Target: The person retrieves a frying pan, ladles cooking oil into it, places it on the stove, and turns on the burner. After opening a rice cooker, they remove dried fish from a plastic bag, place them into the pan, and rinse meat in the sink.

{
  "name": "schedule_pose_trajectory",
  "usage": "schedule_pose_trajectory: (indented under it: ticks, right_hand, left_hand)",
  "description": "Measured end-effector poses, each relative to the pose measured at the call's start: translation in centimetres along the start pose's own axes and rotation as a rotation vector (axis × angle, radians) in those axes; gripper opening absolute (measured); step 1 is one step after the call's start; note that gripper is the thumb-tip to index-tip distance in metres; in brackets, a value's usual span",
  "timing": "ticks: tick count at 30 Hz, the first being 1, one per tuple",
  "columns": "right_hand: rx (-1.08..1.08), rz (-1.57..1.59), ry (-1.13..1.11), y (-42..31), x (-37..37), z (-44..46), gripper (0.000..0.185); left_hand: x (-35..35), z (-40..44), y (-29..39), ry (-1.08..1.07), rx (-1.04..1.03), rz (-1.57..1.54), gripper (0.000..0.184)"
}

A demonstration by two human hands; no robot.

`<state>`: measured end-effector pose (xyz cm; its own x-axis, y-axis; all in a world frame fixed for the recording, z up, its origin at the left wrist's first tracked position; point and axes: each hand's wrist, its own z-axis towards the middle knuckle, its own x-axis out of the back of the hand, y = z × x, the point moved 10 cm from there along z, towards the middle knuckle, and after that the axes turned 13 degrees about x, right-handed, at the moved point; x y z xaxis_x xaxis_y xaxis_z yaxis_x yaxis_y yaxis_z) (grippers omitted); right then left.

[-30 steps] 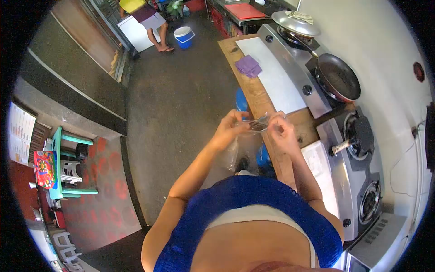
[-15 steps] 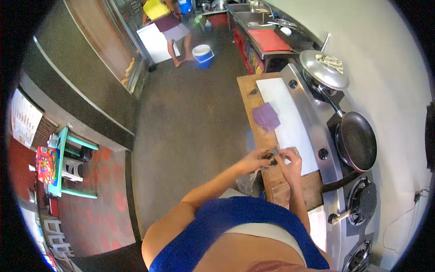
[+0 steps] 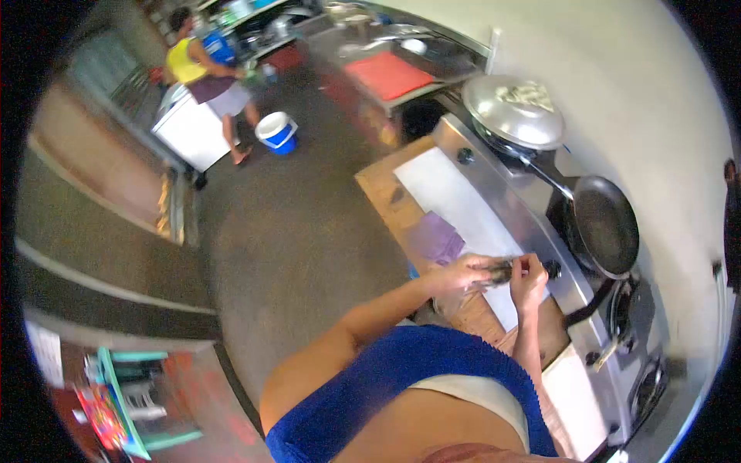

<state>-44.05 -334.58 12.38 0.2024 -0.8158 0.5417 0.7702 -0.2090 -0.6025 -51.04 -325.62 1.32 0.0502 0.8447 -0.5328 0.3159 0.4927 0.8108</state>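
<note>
Both my hands meet over the front edge of the wooden counter (image 3: 372, 179). My left hand (image 3: 469, 272) is closed around a small dark object (image 3: 500, 272), too blurred to name. A clear plastic bag (image 3: 449, 302) hangs below that hand. At the object's right end, my right hand (image 3: 528, 285) has its fingers pinched together; what lies between them is hidden. Just beyond my left hand, a folded purple cloth (image 3: 438, 238) rests on the counter, partly over a long white sheet (image 3: 455, 193).
A stove (image 3: 494, 177) runs along the right, bearing a frying pan (image 3: 607, 224) and a lidded wok (image 3: 515, 112). Behind it are a red cutting board (image 3: 388, 75) and a sink area. Across the floor, a person (image 3: 202, 73) stands near a blue-and-white bucket (image 3: 276, 133).
My view has swung left, so the room appears shifted and tilted. My hands stay together at the dark object. The person by the white appliance now shows more fully.
</note>
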Motion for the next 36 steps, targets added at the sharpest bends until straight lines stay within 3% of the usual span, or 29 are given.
schedule_pose_trajectory:
  ticks: [2,4,5,6,12,14,18,19,21,25,36]
  right_hand:
    - [-0.043,-0.116,0.031,1.0,0.0,0.6,0.01]
    - [-0.126,-0.151,0.097,1.2,0.2,1.5,0.011]
    - [-0.165,-0.089,0.136,1.7,0.4,1.5,0.011]
    - [-0.248,-0.051,0.133,3.4,0.2,1.2,0.01]
    - [-0.385,0.069,0.213,6.5,1.3,0.3,0.009]
    - [-0.466,0.335,0.255,8.6,0.4,-0.5,0.012]
    - [-0.554,0.551,0.301,11.2,0.3,-1.9,0.012]
    - [-0.549,0.543,0.311,10.6,0.7,-1.9,0.012]
    - [-0.254,-0.027,0.309,6.8,4.4,-0.2,0.01]
    - [-0.207,-0.185,0.256,7.4,5.6,-1.0,0.011]
    - [-0.529,0.332,0.243,12.9,4.1,-5.7,0.018]
  left_hand:
    - [0.7,-0.4,3.5,0.024,-0.19,0.409,0.042]
    - [2.9,1.8,1.2,-0.013,0.111,0.239,0.043]
    - [0.5,-0.8,4.8,0.118,0.32,0.345,0.04]
    - [2.2,1.8,3.2,0.03,0.162,0.208,0.04]
    - [1.2,3.8,3.8,-0.174,0.239,0.146,0.05]
    - [1.4,4.5,3.6,-0.191,0.23,0.107,0.051]
    - [1.5,5.9,2.2,-0.184,0.241,-0.015,0.053]
    - [1.6,6.4,1.7,-0.175,0.243,-0.06,0.052]
    - [1.0,7.2,1.4,-0.186,0.215,-0.052,0.052]
    - [-0.1,8.3,0.9,-0.177,0.21,-0.073,0.051]
    - [-1.7,8.5,-1.3,-0.241,0.286,-0.214,0.056]
